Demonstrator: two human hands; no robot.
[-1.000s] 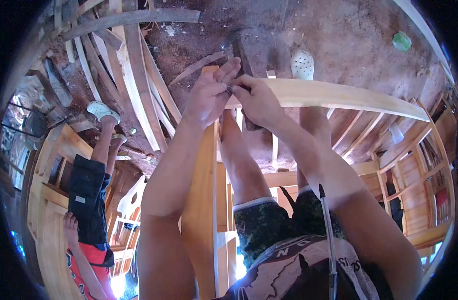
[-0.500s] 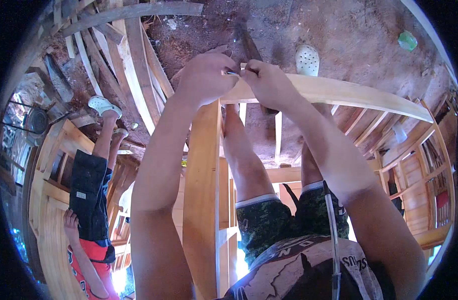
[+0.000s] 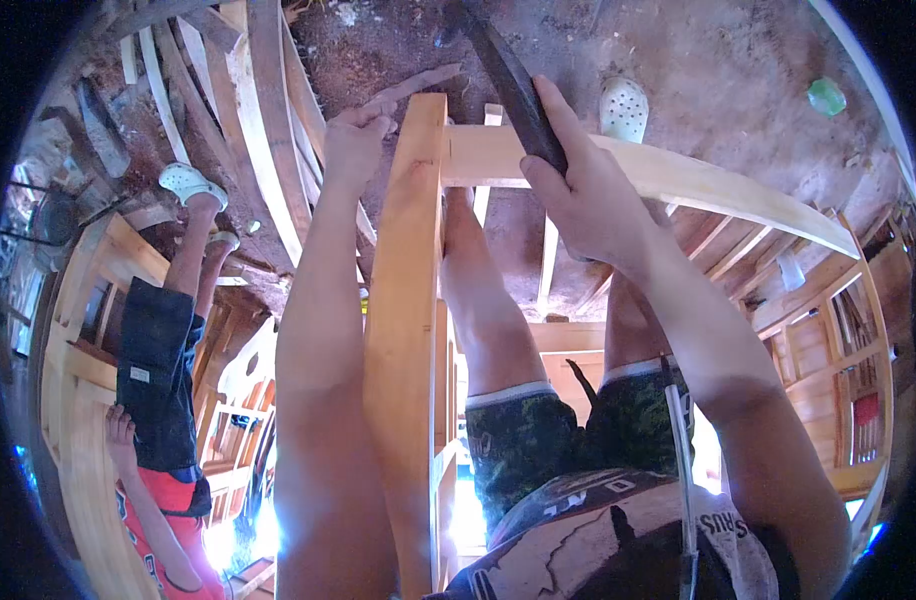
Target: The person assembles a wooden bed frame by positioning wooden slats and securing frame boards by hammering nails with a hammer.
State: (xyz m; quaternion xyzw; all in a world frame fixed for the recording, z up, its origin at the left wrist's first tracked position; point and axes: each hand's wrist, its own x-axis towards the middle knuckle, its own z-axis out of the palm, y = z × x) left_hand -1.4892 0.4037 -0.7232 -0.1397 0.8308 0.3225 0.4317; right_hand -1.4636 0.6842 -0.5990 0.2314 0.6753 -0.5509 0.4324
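My right hand (image 3: 588,190) is wrapped around the dark handle of a hammer (image 3: 518,90), which slants up and left over the wooden frame; its head at the top edge is blurred. My left hand (image 3: 356,145) is closed, just left of the upper end of an upright wooden beam (image 3: 406,300). Whatever its fingers hold is hidden or too small to name. A curved crosspiece (image 3: 698,185) meets the beam near its top and runs right, passing behind my right hand.
Another person (image 3: 158,380) stands at the left, one hand on a wooden frame (image 3: 88,450). Long boards (image 3: 263,140) lie on the dirt floor. A thin wood scrap (image 3: 418,82) lies beyond my left hand. A pale clog (image 3: 624,110) and green plastic piece (image 3: 826,97) are farther off.
My hands were together at the joint, with a small shiny thing at the left fingers. The left has moved left of the beam; the right has moved right and now grips the hammer.
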